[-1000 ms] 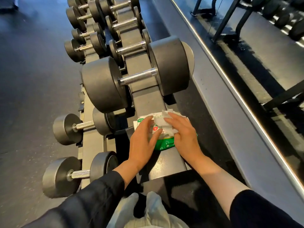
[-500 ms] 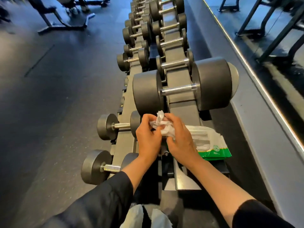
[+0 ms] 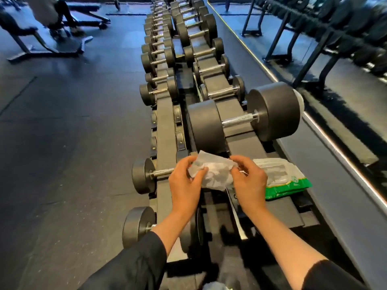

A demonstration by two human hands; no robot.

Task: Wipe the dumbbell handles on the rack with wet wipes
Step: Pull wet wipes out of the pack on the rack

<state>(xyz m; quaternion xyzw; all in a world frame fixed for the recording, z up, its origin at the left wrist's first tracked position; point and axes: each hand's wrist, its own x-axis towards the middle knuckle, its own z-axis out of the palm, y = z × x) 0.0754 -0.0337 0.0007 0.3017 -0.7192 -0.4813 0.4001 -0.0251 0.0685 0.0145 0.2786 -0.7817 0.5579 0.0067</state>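
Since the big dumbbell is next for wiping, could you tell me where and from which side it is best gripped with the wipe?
Probably grip the knurled handle of the big dumbbell, the only narrow part between its two wide heads. Come from above: it lies crosswise on the rack, whose rail sits close beneath. The left hand and right hand both pinch the wet wipe.
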